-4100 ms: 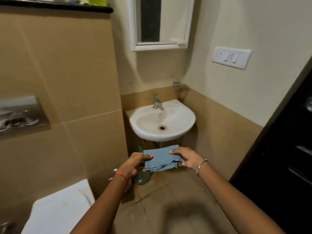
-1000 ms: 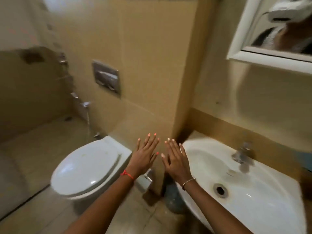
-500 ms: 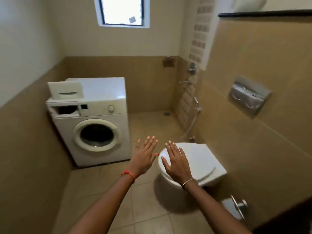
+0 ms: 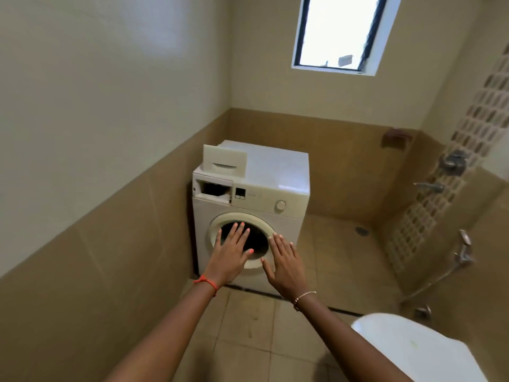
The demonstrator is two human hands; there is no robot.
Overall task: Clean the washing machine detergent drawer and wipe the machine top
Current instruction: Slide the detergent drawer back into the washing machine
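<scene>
A white front-loading washing machine (image 4: 264, 194) stands against the left wall, some way ahead of me. Its detergent drawer (image 4: 224, 161) has been pulled out and sits on the left of the machine top (image 4: 278, 169). The empty drawer slot (image 4: 213, 188) gapes dark at the top left of the front panel. My left hand (image 4: 230, 256) and my right hand (image 4: 285, 264) are held out flat in the air in front of me, fingers straight, holding nothing. They overlap the round door in the picture but are well short of the machine.
A white toilet lid (image 4: 413, 351) fills the bottom right corner. Shower taps (image 4: 451, 161) and a hand spray (image 4: 464, 249) hang on the right wall. A window (image 4: 341, 31) is high on the back wall. Tiled floor (image 4: 330, 244) lies between me and the machine.
The view has swung left from the sink past the toilet onto the washing machine, which now looks closer. The blue cloth held four seconds ago is gone from my hands.
</scene>
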